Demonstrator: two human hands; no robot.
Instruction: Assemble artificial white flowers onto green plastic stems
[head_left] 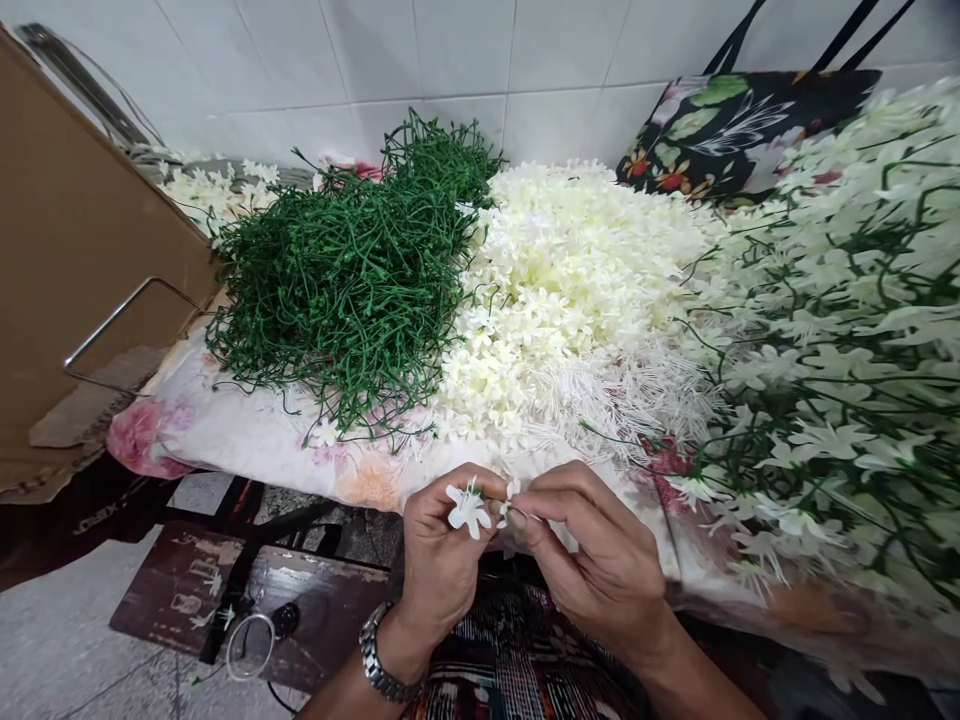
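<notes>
Both hands meet at the table's near edge, in front of the lap. My left hand (446,545), with a metal watch on its wrist, is closed around a stem piece that carries a white artificial flower (469,510). Fingertips of my right hand (592,550) pinch a second small white blossom (507,500), close beside the first. Beyond the hands lie a heap of loose white blossoms (570,260), a tangled pile of green stems (352,270) and a bunch of thin white strands (630,390).
Many assembled white flowers on green stems (847,400) cover the right side. A cardboard box (82,240) with a metal wire handle stands at the left. A floral bag (742,135) leans on the tiled wall. Below left is a worn wooden bench (322,590).
</notes>
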